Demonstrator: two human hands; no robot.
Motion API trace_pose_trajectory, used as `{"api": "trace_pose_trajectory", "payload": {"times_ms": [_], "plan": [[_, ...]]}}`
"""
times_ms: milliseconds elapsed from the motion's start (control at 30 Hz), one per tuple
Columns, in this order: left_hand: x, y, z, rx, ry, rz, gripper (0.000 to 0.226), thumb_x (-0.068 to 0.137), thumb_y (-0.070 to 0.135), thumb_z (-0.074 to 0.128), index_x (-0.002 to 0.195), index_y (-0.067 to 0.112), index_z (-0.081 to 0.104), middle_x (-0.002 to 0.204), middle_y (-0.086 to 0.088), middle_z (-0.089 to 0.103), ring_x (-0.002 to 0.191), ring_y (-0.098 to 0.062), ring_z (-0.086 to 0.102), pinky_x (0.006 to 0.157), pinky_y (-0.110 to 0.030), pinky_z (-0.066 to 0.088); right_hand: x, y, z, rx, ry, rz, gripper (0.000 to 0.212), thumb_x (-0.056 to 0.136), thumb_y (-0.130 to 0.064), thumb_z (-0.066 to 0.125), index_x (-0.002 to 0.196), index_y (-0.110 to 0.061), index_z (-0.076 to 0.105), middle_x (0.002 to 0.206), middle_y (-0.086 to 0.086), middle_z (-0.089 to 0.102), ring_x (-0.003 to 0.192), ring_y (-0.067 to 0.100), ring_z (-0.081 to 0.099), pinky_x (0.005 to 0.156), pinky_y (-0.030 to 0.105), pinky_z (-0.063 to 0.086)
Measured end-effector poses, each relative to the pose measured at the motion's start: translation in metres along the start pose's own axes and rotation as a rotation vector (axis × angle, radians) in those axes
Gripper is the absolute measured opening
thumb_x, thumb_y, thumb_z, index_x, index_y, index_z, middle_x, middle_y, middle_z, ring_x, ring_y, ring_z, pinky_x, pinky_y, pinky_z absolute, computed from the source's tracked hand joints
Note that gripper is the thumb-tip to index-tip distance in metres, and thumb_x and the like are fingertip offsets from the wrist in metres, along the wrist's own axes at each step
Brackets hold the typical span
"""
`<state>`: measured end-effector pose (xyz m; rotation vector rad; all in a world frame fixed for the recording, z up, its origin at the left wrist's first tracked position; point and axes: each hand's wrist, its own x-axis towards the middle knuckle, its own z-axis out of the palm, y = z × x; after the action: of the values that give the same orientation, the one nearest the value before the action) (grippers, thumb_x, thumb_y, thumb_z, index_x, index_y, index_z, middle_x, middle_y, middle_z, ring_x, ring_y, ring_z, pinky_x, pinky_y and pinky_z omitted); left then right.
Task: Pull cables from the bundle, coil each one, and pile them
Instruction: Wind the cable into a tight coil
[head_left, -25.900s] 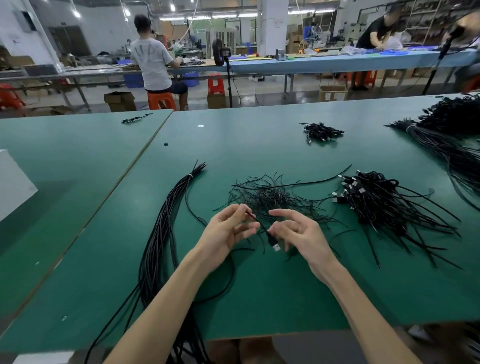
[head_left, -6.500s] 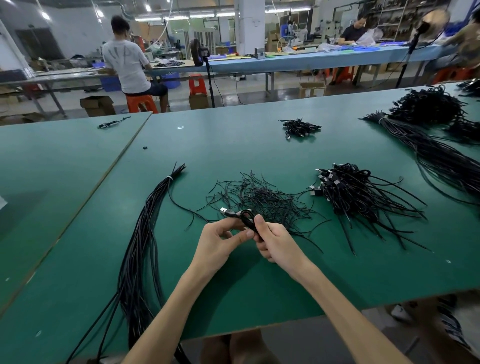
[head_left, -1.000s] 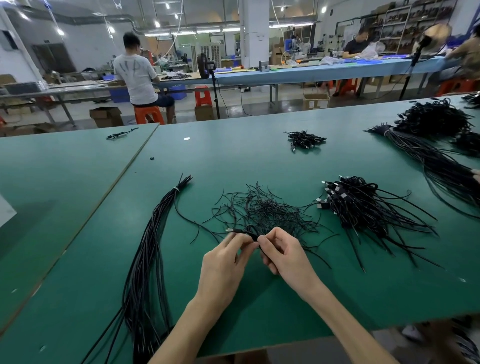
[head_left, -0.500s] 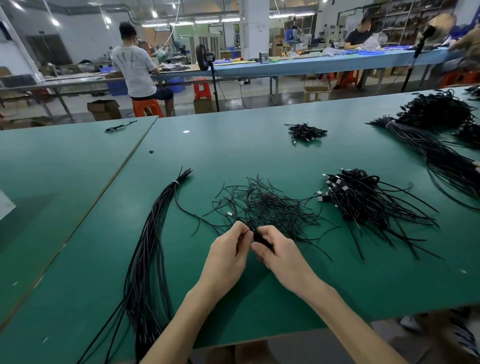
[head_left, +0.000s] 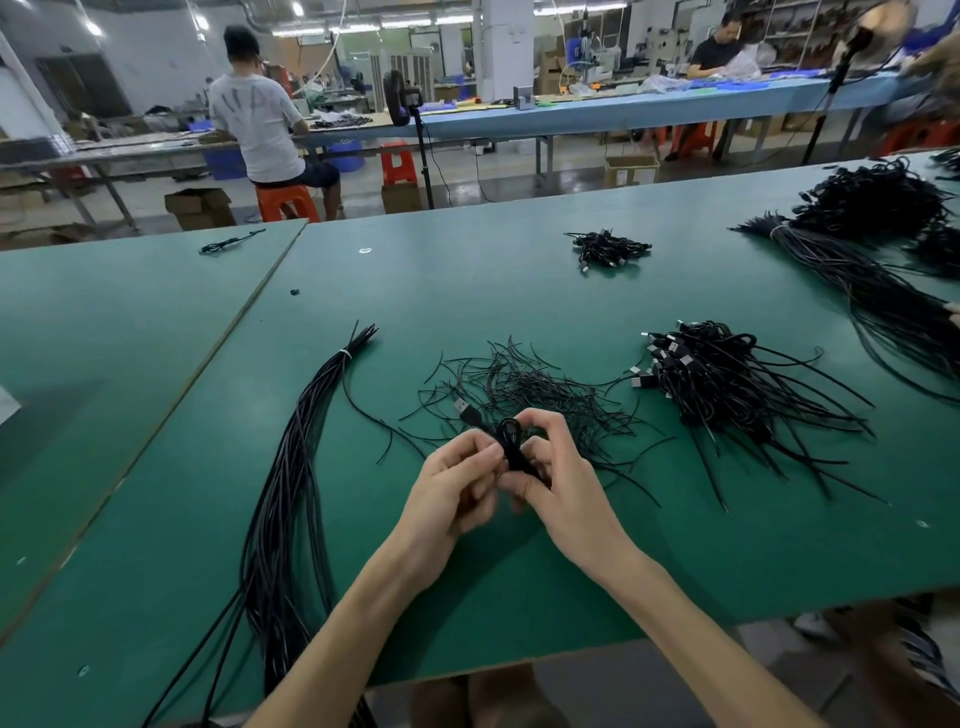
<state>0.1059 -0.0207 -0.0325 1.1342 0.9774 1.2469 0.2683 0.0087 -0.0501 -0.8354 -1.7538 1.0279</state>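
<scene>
1. Black, wound into 1 small tight loop: coiled cable (head_left: 511, 447), held just on the near side of the heap of thin ties (head_left: 530, 384), lifted a little above the green table (head_left: 519, 280).
2. Pressed close together around that loop: left hand (head_left: 457, 483) with fingers curled against its left side, right hand (head_left: 561, 483) pinching it with thumb and fingers from the right. Neither hand free.
3. Poking out up and to the left of the loop, over the near-left fringe of the heap: USB plug (head_left: 462, 408) on a short free tail. Long axis of the coil roughly near-to-far, leaning left toward that plug.
4. Right of the heap, well apart from the hands: pile of finished coils (head_left: 727, 384), plugs turned toward the heap. Left of the heap: tied bundle (head_left: 291, 493) of long straight cables, running down past the near table edge.
5. Probably at the fastening stage of 1 coil. Cannot tell whether a tie is already round it: hidden by fingers.
6. For the drop: pile to the right and slightly farther, so nearer the right hand; likely a short carry past the heap's near-right corner. For the following pull: bundle to the left, nearer the left hand.
7. Risk, as a judgement: loop springing open if released before being fastened.
</scene>
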Motion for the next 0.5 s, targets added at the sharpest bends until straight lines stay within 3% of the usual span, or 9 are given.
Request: {"api": "trace_pose_trajectory", "payload": {"times_ms": [167, 267, 400, 500], "plan": [[0.003, 0.000, -0.002, -0.208, -0.048, -0.138, 0.021, 0.096, 0.022, 0.061, 0.077, 0.013, 0.058, 0.058, 0.001, 0.033, 0.041, -0.011, 0.027, 0.046, -0.027, 0.015, -0.003, -0.005, 0.001, -0.030, 0.031, -0.034, 0.050, 0.097, -0.011, 0.069, 0.123, -0.046, 0.044, 0.098, -0.011, 0.065, 0.092, 0.015, 0.068, 0.083, 0.021, 0.052], [0.003, -0.001, -0.003, -0.245, -0.069, -0.160, 0.019, 0.095, 0.021, 0.061, 0.078, 0.013, 0.058, 0.057, 0.003, 0.033, 0.039, -0.011, 0.025, 0.049, -0.030, 0.015, -0.004, -0.006, 0.004, -0.293, 0.115, -0.101, 0.041, 0.096, -0.023, 0.068, 0.124, -0.044, 0.046, 0.110, -0.021, 0.055, 0.110, 0.009, 0.051, 0.096, 0.028, 0.042], [0.004, -0.001, -0.003, -0.217, -0.038, -0.160, 0.015, 0.089, 0.020, 0.066, 0.078, 0.011, 0.061, 0.058, 0.002, 0.034, 0.040, -0.011, 0.028, 0.052, -0.032, 0.014, -0.007, -0.008, 0.008, -0.718, 0.316, -0.287, 0.042, 0.094, -0.021, 0.070, 0.129, -0.033, 0.050, 0.120, 0.000, 0.055, 0.112, 0.018, 0.042, 0.095, 0.032, 0.034], [0.003, -0.002, -0.002, -0.110, 0.006, -0.086, 0.015, 0.093, 0.022, 0.069, 0.081, 0.013, 0.066, 0.061, -0.001, 0.042, 0.046, -0.013, 0.035, 0.045, -0.021, 0.028, -0.010, -0.010, 0.010, -0.836, 0.408, -0.314, 0.046, 0.093, -0.015, 0.072, 0.134, -0.026, 0.056, 0.116, 0.008, 0.053, 0.104, 0.022, 0.046, 0.093, 0.035, 0.037]]}}
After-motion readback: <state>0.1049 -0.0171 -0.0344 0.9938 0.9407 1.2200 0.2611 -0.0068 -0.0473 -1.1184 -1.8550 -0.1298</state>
